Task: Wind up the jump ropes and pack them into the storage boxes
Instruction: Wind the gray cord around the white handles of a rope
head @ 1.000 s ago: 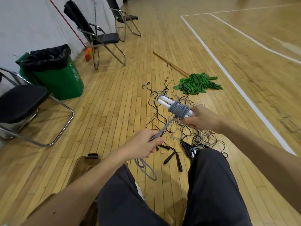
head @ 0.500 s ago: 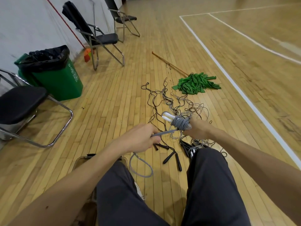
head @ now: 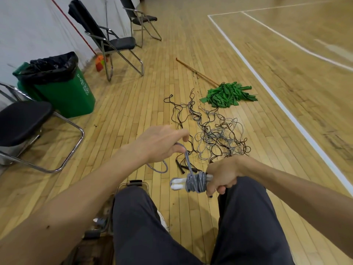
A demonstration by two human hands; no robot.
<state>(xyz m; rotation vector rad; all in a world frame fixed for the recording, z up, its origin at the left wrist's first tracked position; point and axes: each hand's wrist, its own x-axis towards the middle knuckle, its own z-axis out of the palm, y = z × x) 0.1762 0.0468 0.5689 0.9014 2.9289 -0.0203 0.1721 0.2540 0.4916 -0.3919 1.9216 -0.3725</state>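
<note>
Jump rope (head: pixel 196 183) is between the hands. The right hand (head: pixel 223 176) grips the paired white handles (head: pixel 176 183) so they act as a spool. The left hand (head: pixel 160 144) pinches the loose grey tail, lifted up to keep the wrap tight. Only a short loop is left, so I'd guess it's nearly wound. Storage box (head: pixel 133 186) sits nearer than the left hand, and more tangled ropes (head: pixel 215 134) lie beyond both.

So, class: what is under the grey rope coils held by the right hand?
Two white handles poke out to the left of the grey rope coils. Their middles are covered by the coils, and their far ends are hidden inside the right hand.
</note>
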